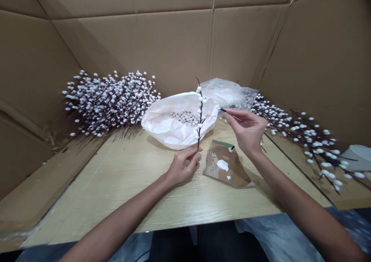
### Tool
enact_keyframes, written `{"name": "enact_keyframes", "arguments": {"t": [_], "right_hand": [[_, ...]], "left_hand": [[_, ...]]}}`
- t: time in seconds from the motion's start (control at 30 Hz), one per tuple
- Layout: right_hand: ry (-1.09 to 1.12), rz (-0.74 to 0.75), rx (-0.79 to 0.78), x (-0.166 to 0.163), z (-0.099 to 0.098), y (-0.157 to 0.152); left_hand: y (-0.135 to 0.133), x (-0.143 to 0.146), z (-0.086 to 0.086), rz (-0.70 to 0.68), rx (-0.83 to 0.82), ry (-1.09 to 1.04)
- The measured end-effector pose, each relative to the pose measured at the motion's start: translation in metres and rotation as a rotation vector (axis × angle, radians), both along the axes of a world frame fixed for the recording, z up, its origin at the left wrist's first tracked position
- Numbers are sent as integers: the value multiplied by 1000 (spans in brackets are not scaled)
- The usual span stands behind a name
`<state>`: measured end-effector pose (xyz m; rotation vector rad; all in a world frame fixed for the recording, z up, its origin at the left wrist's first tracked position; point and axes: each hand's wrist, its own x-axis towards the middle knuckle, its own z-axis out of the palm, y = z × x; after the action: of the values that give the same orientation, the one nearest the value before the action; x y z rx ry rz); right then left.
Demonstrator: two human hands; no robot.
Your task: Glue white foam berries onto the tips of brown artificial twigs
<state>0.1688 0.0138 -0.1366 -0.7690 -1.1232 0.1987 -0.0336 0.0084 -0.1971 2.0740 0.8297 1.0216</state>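
Note:
Between the fingertips of my left hand (183, 164) the lower end of an artificial berry stem (200, 117) is pinched. The stem stands upright, dark brown with white berries along it. My right hand (248, 130) is closed on a thin dark stick (222, 109), whose tip points left at the stem and looks white. Behind the stem lies a white plastic bag (162, 117), open, with loose white berries (187, 118) inside. Below my right hand is a brown cardboard piece (213, 159) with a blob of white paste (222, 165) and a green strip along its top edge.
A large heap of white-berry stems (113, 99) rests at the back left. More berry stems (304, 134) lie along the right side, near a pale round object (358, 157). A clear plastic bag (223, 90) sits behind the white one. Cardboard walls (174, 45) enclose the table (124, 192).

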Motion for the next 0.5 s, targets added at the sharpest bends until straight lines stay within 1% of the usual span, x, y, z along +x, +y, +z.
{"name": "enact_keyframes", "arguments": {"t": [0.13,0.37,0.5], "right_hand": [[23,-33,37,4,3,1],[64,-32,86,7,5,3],[60,-42,80,8,6,5]], "left_hand": [[-1,0,0,-16,26,1],[-2,-1,1,-46,26,43],[-2,-2,3,-78,89,92]]}}
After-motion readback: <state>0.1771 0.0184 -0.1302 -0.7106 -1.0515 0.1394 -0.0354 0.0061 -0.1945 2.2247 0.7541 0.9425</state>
